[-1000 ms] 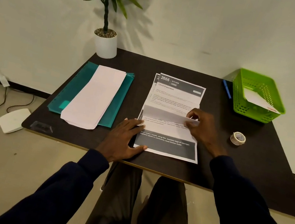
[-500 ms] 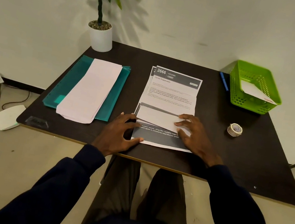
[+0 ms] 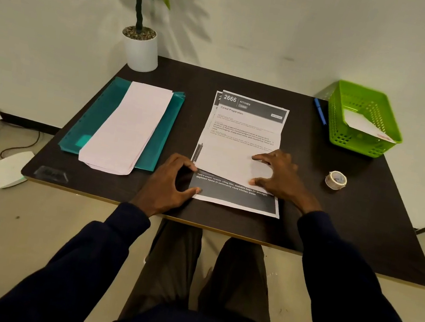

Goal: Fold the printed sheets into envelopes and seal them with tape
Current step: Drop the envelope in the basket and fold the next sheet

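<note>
A stack of printed sheets (image 3: 249, 122) headed "2666 Kitchen" lies in the middle of the dark table (image 3: 351, 222). Part of the top sheet is folded over, so a white flap (image 3: 222, 162) lies across the middle, with a dark printed band showing below it. My left hand (image 3: 168, 181) rests at the sheet's left edge, thumb and forefinger touching the paper. My right hand (image 3: 282, 176) presses the flap's right side with fingers spread. A small roll of tape (image 3: 335, 179) sits to the right of that hand. Pale envelopes (image 3: 129, 126) are piled at the left.
The envelopes lie on a teal folder (image 3: 94, 117). A green basket (image 3: 351, 141) holding a white envelope stands at the back right, with a blue pen (image 3: 319, 115) beside it. A potted plant (image 3: 141, 50) is at the back left corner.
A second ago my right hand held the folded edge slightly raised. The white flap now lies flat and looks wider, with my right hand pressing it. My left hand stayed at the left edge.
</note>
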